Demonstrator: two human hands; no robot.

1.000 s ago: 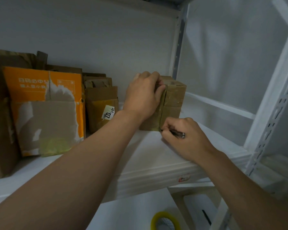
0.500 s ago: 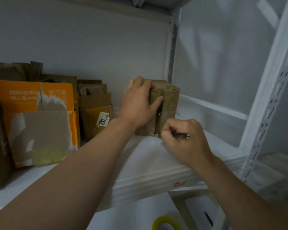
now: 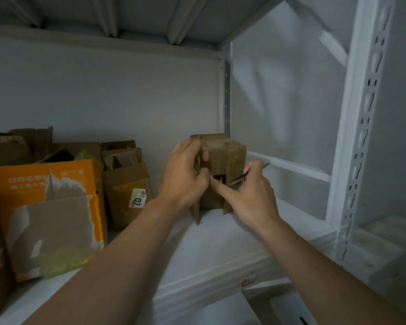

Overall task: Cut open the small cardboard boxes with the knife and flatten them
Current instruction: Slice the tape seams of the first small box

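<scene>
A small brown cardboard box (image 3: 223, 148) stands on the white shelf (image 3: 220, 249) near the back right post. Its front face is split, with two flaps hanging apart and a dark gap between them. My left hand (image 3: 185, 177) grips the left flap, thumb inside the opening. My right hand (image 3: 246, 195) holds a thin metal knife (image 3: 249, 174) that points up and to the right, while its forefinger reaches into the gap at the box's front.
Several flattened and open cardboard boxes lean at the left, one orange (image 3: 45, 207) and one with a "07" label (image 3: 127, 184). A perforated white upright (image 3: 361, 137) stands at the right. The upper shelf's underside (image 3: 127, 15) is close overhead.
The knife has left the bottom of the box front and risen to mid-height. The front face has come open into two flaps, and both hands are now at the gap.
</scene>
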